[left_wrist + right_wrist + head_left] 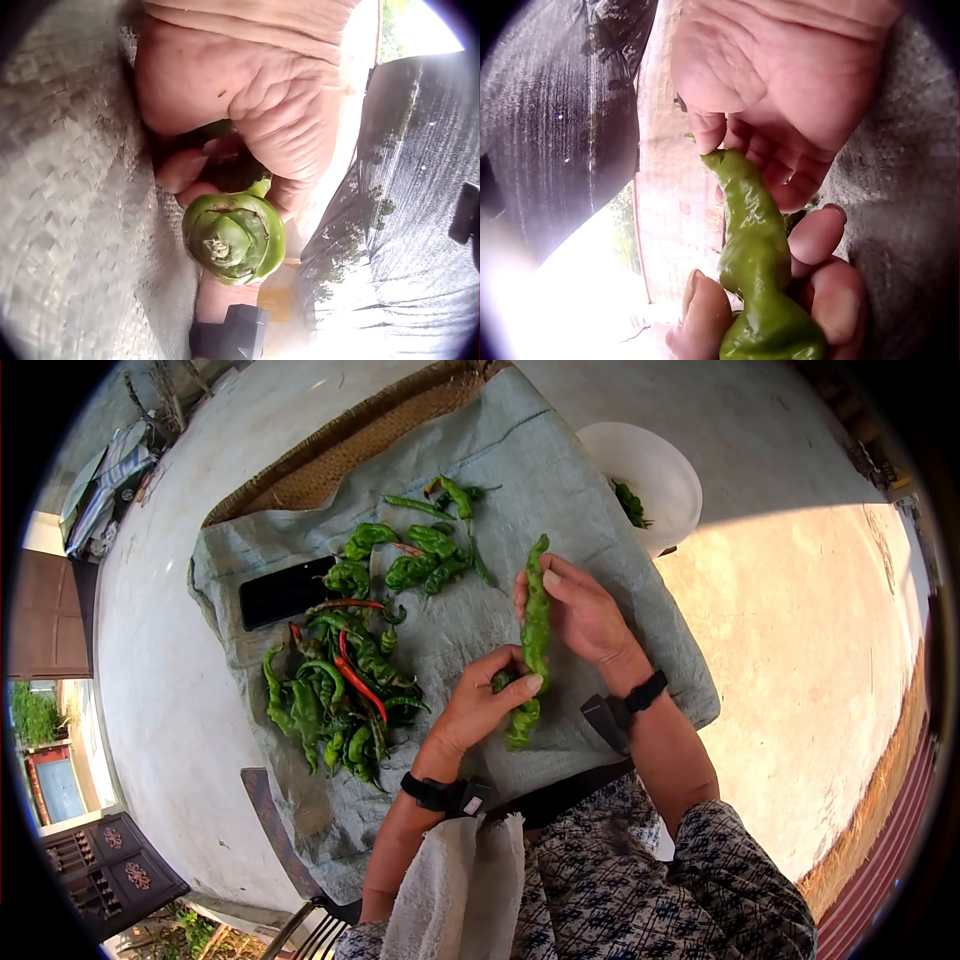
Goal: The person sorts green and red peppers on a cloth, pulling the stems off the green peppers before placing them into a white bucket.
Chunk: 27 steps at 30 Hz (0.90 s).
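Observation:
A long, wrinkled green chili pepper (537, 622) stands between both hands above a grey woven sack sheet (455, 625). Its lower part is pinched between the thumb and fingers of my left hand (482, 702). A darker green piece (502, 681) shows beside those fingers, partly hidden by the hand. My right hand (592, 618) holds the pepper's upper part, thumb in front and fingers behind. In the right wrist view, the right thumb is at the narrow end of the pepper (754, 240). The left wrist view shows the pepper's blunt end (232, 240) close up.
A heap of green and red chilies (335, 695) lies left on the sheet, with a smaller group of peppers (425, 555) farther back. Beside them is a black phone (287, 595). A white bowl (672, 475) holding some green pieces stands beyond the sheet's right edge.

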{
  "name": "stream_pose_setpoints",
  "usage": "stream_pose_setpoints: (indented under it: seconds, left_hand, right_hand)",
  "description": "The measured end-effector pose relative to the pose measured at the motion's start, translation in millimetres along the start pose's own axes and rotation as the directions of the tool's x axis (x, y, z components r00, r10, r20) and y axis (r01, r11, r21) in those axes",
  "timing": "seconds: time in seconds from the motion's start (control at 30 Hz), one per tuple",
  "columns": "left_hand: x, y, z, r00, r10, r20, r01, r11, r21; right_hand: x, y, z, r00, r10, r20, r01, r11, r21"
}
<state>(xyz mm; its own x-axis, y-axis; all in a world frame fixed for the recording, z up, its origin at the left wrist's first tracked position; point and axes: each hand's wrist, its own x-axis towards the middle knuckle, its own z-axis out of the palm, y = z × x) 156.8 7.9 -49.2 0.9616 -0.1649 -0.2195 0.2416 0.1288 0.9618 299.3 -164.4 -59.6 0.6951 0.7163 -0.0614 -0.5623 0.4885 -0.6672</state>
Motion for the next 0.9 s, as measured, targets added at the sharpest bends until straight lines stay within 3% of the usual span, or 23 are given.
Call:
stream_pose_setpoints:
  seconds: [0.17,0.37,0.67,0.9]
  left_hand:
    - [0.6,-3.9,-0.9,0.997,-0.078,-0.01,0.076,0.987,-0.139]
    - [-2.2,3.1,5.0,0.984,-0.14,-0.109,0.123,0.981,-0.15]
    - [2.9,-5.2,5.9,0.988,0.0,-0.152,-0.005,0.999,-0.034]
    - [1.2,-0.2,9.8,0.988,0.013,-0.151,-0.018,0.999,-0.034]
  right_hand:
    - [-0.4,-1.1,1.1,1.0,0.018,-0.005,-0.018,1.0,0.005]
    - [1.7,0.0,0.5,0.999,-0.02,-0.031,0.019,0.999,-0.034]
    - [-1.1,-0.2,-1.9,0.996,-0.065,-0.06,0.056,0.989,-0.136]
    - [-2.6,-3.2,-0.7,0.997,-0.049,-0.067,0.037,0.986,-0.162]
